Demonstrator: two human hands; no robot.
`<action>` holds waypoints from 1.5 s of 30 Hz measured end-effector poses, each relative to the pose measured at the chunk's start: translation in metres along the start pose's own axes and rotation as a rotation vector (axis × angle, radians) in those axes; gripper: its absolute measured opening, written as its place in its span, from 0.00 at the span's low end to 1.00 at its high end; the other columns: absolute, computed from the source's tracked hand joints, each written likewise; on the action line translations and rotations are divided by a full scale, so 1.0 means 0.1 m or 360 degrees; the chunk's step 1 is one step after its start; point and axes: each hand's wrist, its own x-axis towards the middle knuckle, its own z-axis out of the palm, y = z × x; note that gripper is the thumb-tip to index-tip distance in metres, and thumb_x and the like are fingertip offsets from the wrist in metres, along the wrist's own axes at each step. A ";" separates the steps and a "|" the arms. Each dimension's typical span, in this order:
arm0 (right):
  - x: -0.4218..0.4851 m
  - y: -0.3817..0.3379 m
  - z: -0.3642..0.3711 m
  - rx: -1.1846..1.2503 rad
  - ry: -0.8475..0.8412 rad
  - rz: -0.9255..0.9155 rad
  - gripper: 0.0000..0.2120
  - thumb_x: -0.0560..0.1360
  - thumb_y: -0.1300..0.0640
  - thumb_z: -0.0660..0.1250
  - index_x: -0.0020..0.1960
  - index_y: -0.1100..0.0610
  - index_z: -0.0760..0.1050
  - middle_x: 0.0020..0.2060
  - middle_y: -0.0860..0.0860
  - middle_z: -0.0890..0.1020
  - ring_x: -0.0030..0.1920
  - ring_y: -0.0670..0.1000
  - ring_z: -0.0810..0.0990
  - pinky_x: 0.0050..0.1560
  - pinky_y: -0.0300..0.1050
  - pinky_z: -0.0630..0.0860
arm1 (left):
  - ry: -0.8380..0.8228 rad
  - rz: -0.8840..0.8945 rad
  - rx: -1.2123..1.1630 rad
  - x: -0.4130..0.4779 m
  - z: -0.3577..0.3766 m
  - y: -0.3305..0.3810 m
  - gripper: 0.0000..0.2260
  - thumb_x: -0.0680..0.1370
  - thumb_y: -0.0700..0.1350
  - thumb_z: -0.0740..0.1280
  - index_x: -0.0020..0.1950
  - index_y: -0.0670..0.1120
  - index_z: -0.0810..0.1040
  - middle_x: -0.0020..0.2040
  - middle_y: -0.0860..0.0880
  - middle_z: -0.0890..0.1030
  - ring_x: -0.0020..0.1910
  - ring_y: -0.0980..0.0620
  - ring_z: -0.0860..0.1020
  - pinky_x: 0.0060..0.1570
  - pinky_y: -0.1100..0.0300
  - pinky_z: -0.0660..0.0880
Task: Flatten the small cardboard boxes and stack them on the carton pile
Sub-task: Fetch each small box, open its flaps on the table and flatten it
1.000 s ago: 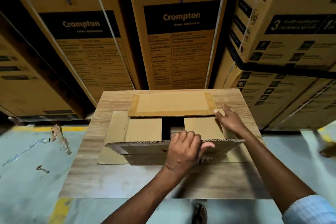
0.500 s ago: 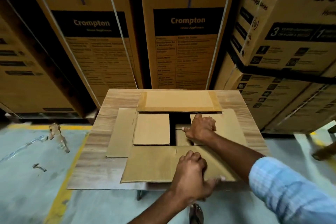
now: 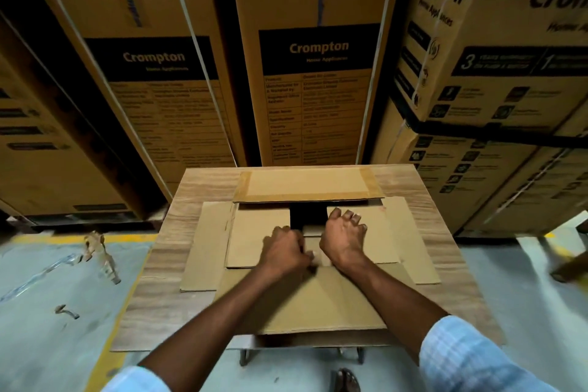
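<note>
1. Cardboard box (image 3: 299, 302), brown and flattened, lies spread open on the wood-grain table (image 3: 149, 312). Its long axis runs left to right, parallel to the table's far edge, and its flaps point out to all four sides.
2. Over the middle of the table, the left hand (image 3: 284, 251) rests on the box with its fingers curled. Blur hides whether they pinch a flap edge, so I cannot tell.
3. Just beside it, the right hand (image 3: 345, 237) is clenched into a fist and grasps nothing. Its knuckles press the right inner flap down.
4. Just beyond the hands, toward the table's far edge, a narrow black gap (image 3: 308, 216) shows between the two inner flaps.
5. The long tape-edged flap (image 3: 307, 186) lies along the table's far edge.
6. A light-blue checked sleeve (image 3: 471, 356) hangs over the table's near right corner.
7. Behind the table stand tall brown cartons (image 3: 318, 73) printed "Crompton". Left of the table, torn cardboard scraps (image 3: 101, 251) lie on the grey floor.
</note>
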 end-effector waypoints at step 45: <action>-0.36 1.10 -0.93 0.0303 0.0570 0.0499 0.32 0.76 0.58 0.73 0.74 0.63 0.63 0.42 0.58 0.83 0.39 0.59 0.82 0.39 0.50 0.79 | 0.1320 -0.0549 -0.0778 -0.12 -0.53 -0.64 0.13 0.77 0.40 0.70 0.61 0.43 0.85 0.44 0.38 0.87 0.42 0.37 0.84 0.46 0.47 0.82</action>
